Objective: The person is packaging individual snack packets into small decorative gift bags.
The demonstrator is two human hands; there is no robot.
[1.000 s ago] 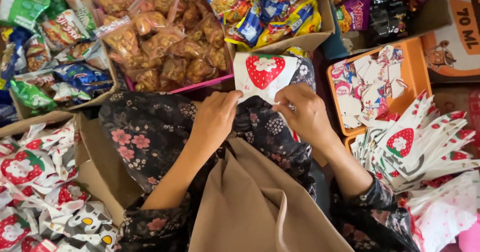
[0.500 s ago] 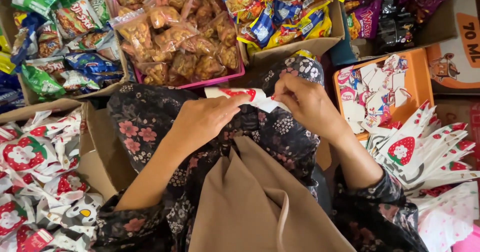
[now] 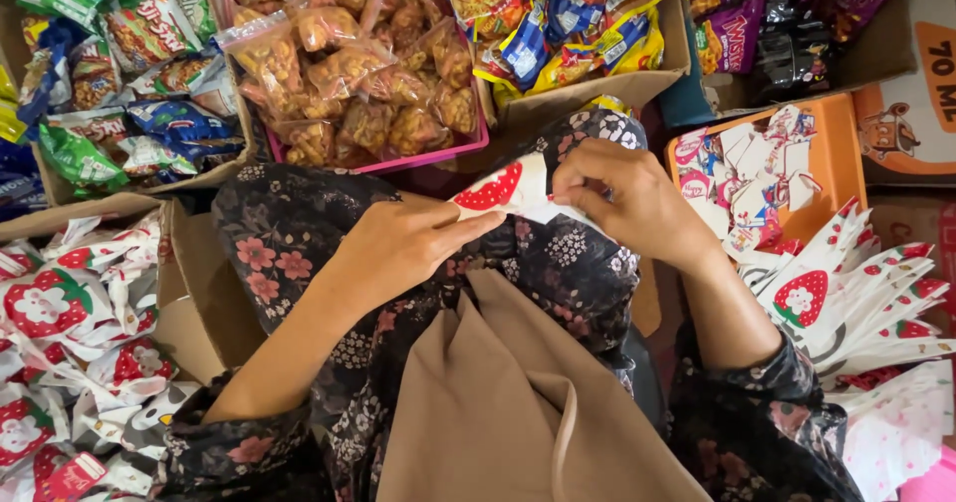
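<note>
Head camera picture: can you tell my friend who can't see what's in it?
Two hands, left hand and right hand, hold a white paper bag with a red strawberry print over a lap in dark floral fabric. Around them sit a pink tray of clear-bagged snacks, cardboard boxes of colourful snack packets, and a fanned pile of matching strawberry bags.

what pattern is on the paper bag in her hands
White paper bag with a red strawberry print, seen in the head view.
</note>
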